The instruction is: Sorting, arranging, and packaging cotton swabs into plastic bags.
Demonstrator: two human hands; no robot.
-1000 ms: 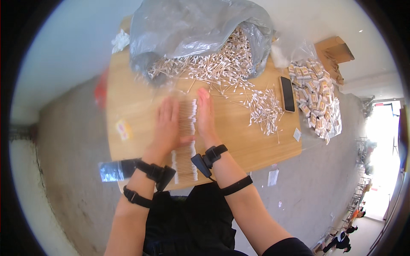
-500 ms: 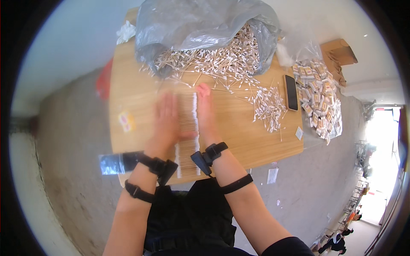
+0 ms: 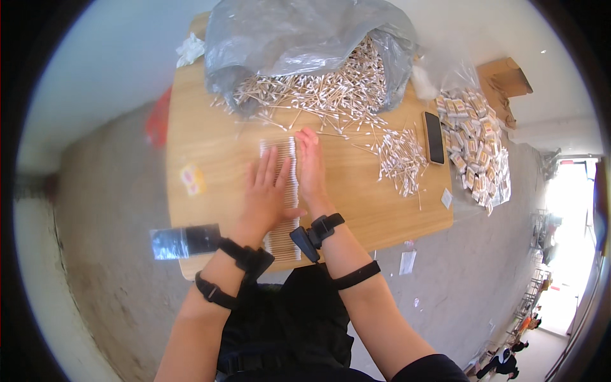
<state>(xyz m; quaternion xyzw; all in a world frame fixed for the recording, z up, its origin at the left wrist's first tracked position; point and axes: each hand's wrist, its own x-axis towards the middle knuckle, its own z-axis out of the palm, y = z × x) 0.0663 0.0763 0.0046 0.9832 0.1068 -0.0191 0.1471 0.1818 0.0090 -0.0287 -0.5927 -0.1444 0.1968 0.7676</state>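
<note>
While my left hand (image 3: 266, 194) and right hand (image 3: 312, 167) press flat, with no grip on anything, the row of cotton swabs (image 3: 284, 191) between them on the counter (image 3: 210, 153) has stayed tidy since before, looking straighter.

Black phone (image 3: 434, 137) on wooden table (image 3: 197, 146); packet heap (image 3: 476, 149) beside.

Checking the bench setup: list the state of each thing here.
Left hand: flat, fingers spread on the swab row.
Right hand: edge-on against the row.
Row of cotton swabs: aligned side by side.
Grey plastic bag: open, swabs spilling out.
Phone: lying flat, screen dark.
</note>
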